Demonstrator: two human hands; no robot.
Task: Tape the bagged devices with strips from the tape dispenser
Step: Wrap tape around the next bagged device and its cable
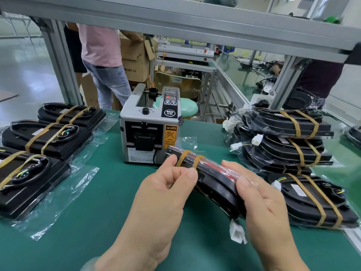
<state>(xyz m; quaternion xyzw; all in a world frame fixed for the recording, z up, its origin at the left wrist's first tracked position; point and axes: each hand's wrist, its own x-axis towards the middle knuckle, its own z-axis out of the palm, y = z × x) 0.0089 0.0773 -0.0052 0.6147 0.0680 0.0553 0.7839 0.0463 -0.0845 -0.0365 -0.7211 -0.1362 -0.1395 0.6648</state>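
Observation:
A black bagged device (pixel 213 182) with a red strip and two tan tape bands is held tilted on edge above the green mat (pixel 97 222). My left hand (pixel 166 192) pinches its near edge by the tape bands, thumb and fingers curled. My right hand (pixel 263 208) grips the device's right side, fingers over the clear bag. A white connector (pixel 237 232) dangles below it. The grey tape dispenser (pixel 150 130) stands just behind the device, its outlet facing me.
Three taped bagged devices (pixel 46 139) lie in a row on the left. A pile of taped devices (pixel 289 139) is stacked on the right, one more (pixel 316 200) near my right hand. An aluminium frame (pixel 175 22) spans overhead. A person (pixel 101 61) stands behind by cardboard boxes.

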